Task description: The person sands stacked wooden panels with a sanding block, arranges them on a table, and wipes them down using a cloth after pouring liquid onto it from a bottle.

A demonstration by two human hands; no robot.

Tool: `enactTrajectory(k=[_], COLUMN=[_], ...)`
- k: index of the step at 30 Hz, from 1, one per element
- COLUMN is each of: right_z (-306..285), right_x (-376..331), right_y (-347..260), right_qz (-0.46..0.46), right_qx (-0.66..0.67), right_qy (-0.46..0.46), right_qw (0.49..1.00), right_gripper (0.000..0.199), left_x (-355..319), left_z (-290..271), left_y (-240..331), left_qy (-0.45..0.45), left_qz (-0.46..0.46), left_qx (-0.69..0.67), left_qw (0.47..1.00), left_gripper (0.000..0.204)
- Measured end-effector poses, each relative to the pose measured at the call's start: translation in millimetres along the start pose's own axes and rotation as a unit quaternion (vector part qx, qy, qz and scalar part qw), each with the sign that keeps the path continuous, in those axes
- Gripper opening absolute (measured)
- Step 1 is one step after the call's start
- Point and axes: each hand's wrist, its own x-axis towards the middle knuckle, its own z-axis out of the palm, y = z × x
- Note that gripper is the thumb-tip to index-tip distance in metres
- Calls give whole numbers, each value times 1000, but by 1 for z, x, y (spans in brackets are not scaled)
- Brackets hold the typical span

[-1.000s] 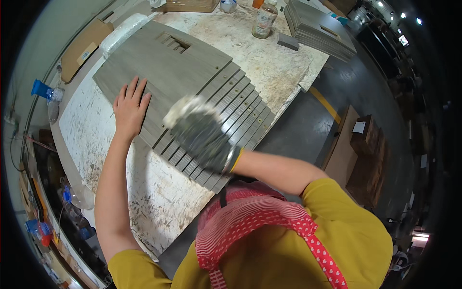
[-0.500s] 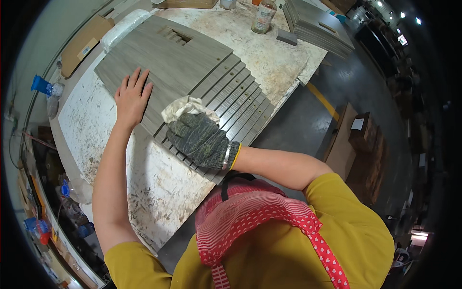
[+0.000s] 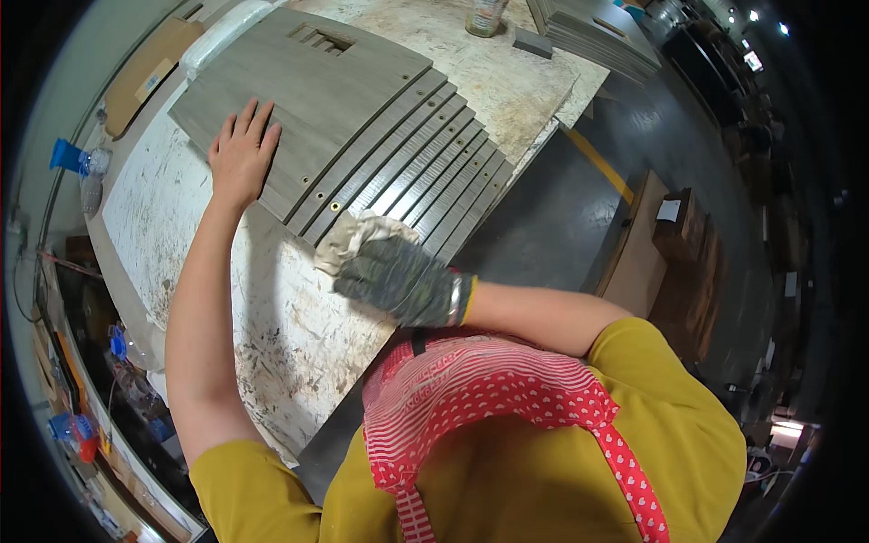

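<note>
Several grey wood-grain panels [image 3: 272, 86] lie fanned in a stepped stack on the worktable. Small round holes dot their exposed edge strips, and the top panel has a rectangular cutout near its far end. My bare left hand [image 3: 243, 156] rests flat on the top panel's left side, fingers spread. A dark knitted work glove covers my right hand [image 3: 396, 279], which is closed on a crumpled off-white rag [image 3: 355, 237]. That rag is at the near edge of the stepped panels, partly hidden under the glove.
The paint-stained white worktable [image 3: 299, 362] extends around the stack. Beyond it are a glass bottle [image 3: 485, 18], a small grey block [image 3: 533, 42] and another panel stack [image 3: 597, 41]. Brown cardboard [image 3: 149, 77] leans at left. Wooden boxes [image 3: 679, 262] stand on the floor at right.
My right hand has drawn the rag toward me, off the middle of the stepped strips to their near edge, uncovering holes there. The left hand stays on the top panel.
</note>
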Motion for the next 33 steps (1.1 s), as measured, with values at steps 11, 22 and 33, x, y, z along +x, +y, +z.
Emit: enactTrajectory(k=[11, 22, 33], right_z=[-32, -32, -25], right_x=[6, -5, -33], right_y=[47, 118, 140], right_qz=[29, 194, 132], right_qx=[132, 176, 142], right_qy=[-42, -109, -149], right_qw=[990, 959, 970], right_gripper=[31, 22, 35], left_x=[4, 3, 3], left_z=[-5, -3, 4], left_y=[4, 0, -1], left_qy=[0, -16, 18], left_qz=[-2, -10, 6], left_qx=[11, 7, -5], left_qw=[1000, 1000, 1000], left_gripper=[48, 49, 50])
